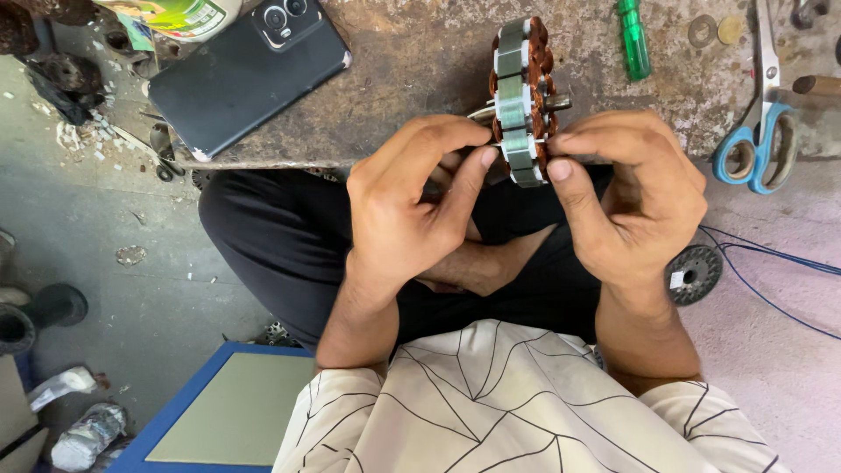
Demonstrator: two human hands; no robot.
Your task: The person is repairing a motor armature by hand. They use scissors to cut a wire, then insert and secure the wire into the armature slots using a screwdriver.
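Holding a round wound motor stator of grey steel laminations and reddish-brown copper coils (pixel 520 103) edge-on at twelve o'clock from the lap, just above the near edge of the worn, stained stone surface (pixel 420 61). Left hand (pixel 412 206) pinching from nine o'clock, thumb and forefinger closed on the lower rim beside the short metal shaft; right hand (pixel 635 188) gripping from three o'clock, thumb and fingers (pixel 561 169) clamped on the same lower edge. Doing this well probably means keeping the pinch on the steel stack rather than on the coils, since the enamelled winding looks easy to nick, and turning the ring slowly between both hands so each slot comes into view in turn. Bracing the forearms against the black-trousered knees likely steadies the piece. Lying at ten o'clock, a black smartphone (pixel 250 70); at two o'clock, a green-handled screwdriver (pixel 632 39); at three o'clock, blue-handled scissors (pixel 760 131); thin blue wires (pixel 771 258) trailing across the floor at four o'clock, well apart from both hands.
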